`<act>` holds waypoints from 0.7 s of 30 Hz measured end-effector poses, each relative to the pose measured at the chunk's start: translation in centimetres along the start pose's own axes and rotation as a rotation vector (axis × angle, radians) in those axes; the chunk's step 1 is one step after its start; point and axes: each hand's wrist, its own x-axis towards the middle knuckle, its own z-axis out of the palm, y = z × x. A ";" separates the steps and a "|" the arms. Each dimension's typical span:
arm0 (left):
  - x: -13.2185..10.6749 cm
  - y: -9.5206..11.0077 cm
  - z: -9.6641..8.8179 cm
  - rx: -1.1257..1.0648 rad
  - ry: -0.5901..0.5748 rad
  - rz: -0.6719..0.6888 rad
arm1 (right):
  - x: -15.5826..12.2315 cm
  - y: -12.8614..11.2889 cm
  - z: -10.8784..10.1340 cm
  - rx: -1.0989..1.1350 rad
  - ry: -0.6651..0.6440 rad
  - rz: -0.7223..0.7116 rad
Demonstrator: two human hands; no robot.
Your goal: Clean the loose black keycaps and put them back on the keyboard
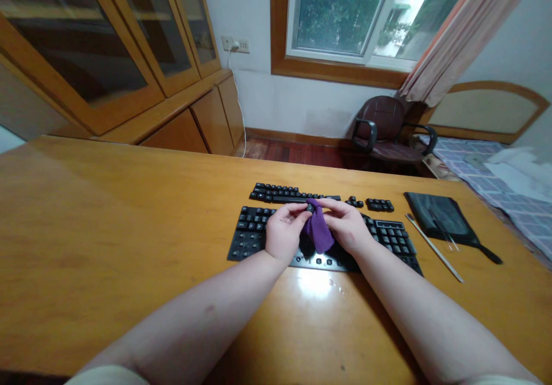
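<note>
A black keyboard [254,233] lies on the wooden desk [107,224], with rows of loose black keycaps [284,193] laid out just beyond it. Over the keyboard's middle my left hand [284,233] pinches a small black keycap [310,207] between its fingertips. My right hand [347,224] is closed on a purple cloth [318,230], which hangs down between both hands and wraps partly round the keycap.
To the right of the keyboard lie a thin pale stick [433,248] and a black pouch [442,218]. A dark office chair [386,129] stands beyond the desk under the window. Wooden glass-door cabinets [129,57] line the left wall. A bed [509,184] is at far right.
</note>
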 end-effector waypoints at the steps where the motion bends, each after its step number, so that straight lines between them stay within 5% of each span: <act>1: -0.1 0.1 0.0 0.022 -0.002 0.009 | 0.0 -0.2 0.1 -0.044 -0.012 -0.034; 12: -0.6 0.4 -0.2 0.160 -0.038 0.097 | 0.1 -0.6 -0.2 -0.187 -0.030 -0.214; 21: -0.2 0.2 -0.2 0.108 -0.036 -0.009 | -0.1 -0.3 -0.1 -0.299 0.052 -0.328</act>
